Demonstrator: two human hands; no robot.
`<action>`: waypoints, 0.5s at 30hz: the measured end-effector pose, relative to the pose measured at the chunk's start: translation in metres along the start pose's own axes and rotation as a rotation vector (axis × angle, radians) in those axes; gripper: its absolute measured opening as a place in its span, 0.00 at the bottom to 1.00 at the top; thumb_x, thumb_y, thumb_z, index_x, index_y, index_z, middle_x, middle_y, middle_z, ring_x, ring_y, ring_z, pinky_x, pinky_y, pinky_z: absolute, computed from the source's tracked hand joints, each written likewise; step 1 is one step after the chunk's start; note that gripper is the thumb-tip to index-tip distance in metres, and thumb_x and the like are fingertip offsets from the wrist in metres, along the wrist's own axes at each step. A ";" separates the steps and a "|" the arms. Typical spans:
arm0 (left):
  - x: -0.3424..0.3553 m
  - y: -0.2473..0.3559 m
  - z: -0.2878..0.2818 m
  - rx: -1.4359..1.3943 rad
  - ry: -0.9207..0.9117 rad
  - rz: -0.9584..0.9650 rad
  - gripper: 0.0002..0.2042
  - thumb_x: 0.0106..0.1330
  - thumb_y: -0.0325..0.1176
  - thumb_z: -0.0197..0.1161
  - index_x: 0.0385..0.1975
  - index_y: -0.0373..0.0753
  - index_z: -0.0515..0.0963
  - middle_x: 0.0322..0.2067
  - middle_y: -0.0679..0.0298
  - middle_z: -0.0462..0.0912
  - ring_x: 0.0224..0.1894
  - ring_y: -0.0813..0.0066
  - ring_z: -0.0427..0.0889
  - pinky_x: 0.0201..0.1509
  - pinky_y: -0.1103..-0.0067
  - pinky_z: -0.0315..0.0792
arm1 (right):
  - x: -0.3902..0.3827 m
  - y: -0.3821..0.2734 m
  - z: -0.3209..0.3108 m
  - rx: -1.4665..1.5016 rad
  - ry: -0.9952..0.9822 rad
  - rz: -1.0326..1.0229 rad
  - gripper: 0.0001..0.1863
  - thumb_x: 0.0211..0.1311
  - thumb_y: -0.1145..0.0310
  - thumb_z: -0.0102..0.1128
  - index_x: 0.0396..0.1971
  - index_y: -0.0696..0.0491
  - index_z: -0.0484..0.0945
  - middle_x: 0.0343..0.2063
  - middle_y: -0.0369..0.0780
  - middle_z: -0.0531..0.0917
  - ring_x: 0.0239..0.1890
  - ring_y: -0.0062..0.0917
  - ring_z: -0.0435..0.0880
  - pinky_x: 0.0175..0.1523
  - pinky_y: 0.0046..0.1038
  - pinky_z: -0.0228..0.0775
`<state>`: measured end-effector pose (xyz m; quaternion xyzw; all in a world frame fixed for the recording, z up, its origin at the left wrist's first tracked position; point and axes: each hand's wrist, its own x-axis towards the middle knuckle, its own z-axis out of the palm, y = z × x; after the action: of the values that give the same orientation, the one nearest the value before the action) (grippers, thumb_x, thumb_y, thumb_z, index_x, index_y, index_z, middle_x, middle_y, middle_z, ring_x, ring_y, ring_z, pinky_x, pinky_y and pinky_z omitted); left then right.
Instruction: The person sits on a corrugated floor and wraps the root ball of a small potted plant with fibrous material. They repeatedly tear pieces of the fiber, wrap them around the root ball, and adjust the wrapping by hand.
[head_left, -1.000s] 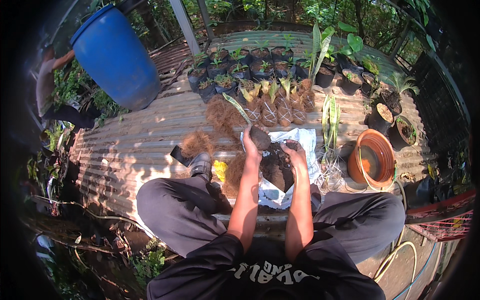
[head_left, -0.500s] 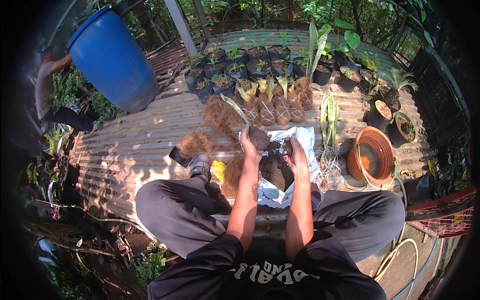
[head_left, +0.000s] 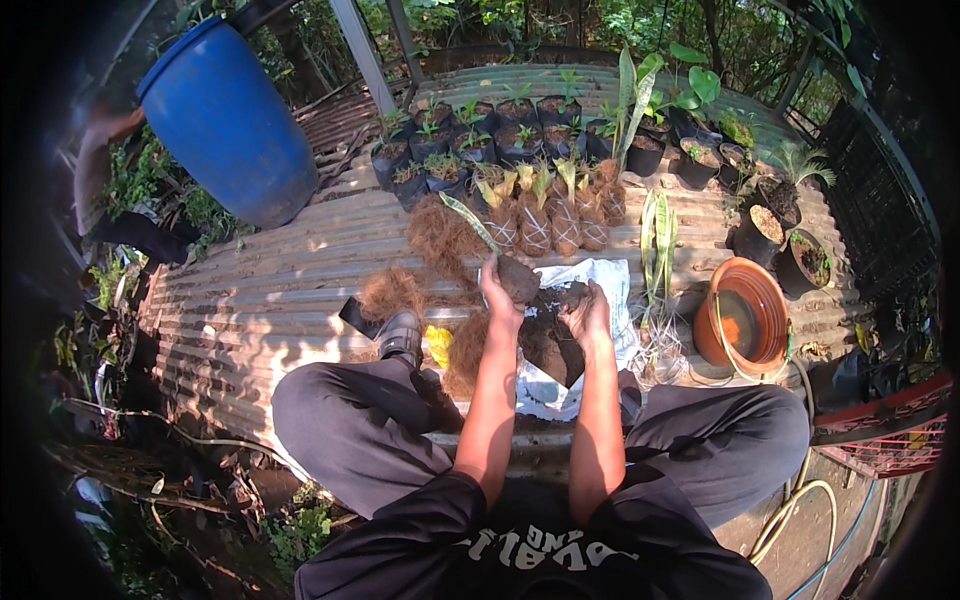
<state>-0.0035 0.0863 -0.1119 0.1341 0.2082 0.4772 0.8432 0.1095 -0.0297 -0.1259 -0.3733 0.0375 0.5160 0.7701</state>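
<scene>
My left hand is wrapped round a ball of dark soil, and a mottled green snake plant leaf with pale edges sticks up from it. Close by on the right, my right hand has its fingers curled round a clump of wet, dark soil. Both hands hover over a white sack spread between my legs, with a heap of loose soil on it. Brown coconut fibre lies beside my left forearm.
Fibre-wrapped plants stand ahead, with black bags of seedlings behind. Bare-root snake plants lie right, near an orange water basin and a hose. At far left a person handles a blue barrel.
My right hand has turned and come a little nearer the soil ball, its fingers now curled round the dark clump. My left hand has hardly moved.
</scene>
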 end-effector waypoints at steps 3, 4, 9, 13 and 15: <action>0.002 0.004 -0.006 -0.098 -0.064 0.008 0.19 0.65 0.51 0.54 0.37 0.39 0.75 0.32 0.59 0.80 0.37 0.59 0.82 0.45 0.61 0.77 | -0.008 -0.003 0.015 -0.085 -0.047 0.045 0.18 0.72 0.53 0.47 0.38 0.53 0.75 0.21 0.38 0.79 0.17 0.22 0.75 0.19 0.20 0.64; 0.000 0.004 -0.001 -0.104 -0.060 0.005 0.19 0.66 0.51 0.53 0.37 0.39 0.74 0.33 0.59 0.80 0.38 0.58 0.82 0.45 0.59 0.77 | -0.006 -0.008 0.007 0.006 -0.181 0.101 0.18 0.71 0.52 0.48 0.39 0.53 0.76 0.23 0.39 0.80 0.17 0.22 0.75 0.20 0.21 0.66; -0.008 0.005 0.018 -0.067 -0.025 0.023 0.22 0.63 0.55 0.55 0.38 0.37 0.75 0.34 0.59 0.79 0.41 0.57 0.80 0.51 0.61 0.76 | -0.005 -0.006 -0.007 0.189 -0.285 0.099 0.21 0.68 0.49 0.56 0.39 0.56 0.77 0.28 0.41 0.83 0.17 0.23 0.76 0.24 0.20 0.73; -0.006 0.007 0.008 -0.175 -0.091 0.022 0.18 0.66 0.51 0.52 0.36 0.40 0.74 0.32 0.60 0.79 0.38 0.59 0.80 0.47 0.60 0.76 | -0.022 -0.007 0.029 0.256 0.039 0.125 0.19 0.68 0.57 0.59 0.46 0.58 0.74 0.31 0.39 0.80 0.25 0.23 0.79 0.24 0.18 0.72; -0.006 0.007 0.009 -0.195 -0.098 0.028 0.17 0.68 0.50 0.51 0.34 0.41 0.73 0.31 0.60 0.78 0.37 0.59 0.80 0.45 0.60 0.76 | -0.020 -0.008 0.030 0.256 0.056 0.122 0.15 0.69 0.62 0.58 0.46 0.59 0.74 0.30 0.39 0.79 0.25 0.23 0.78 0.25 0.18 0.73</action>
<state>-0.0074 0.0841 -0.0997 0.0775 0.1175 0.4996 0.8547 0.0967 -0.0281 -0.0910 -0.2833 0.1472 0.5420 0.7773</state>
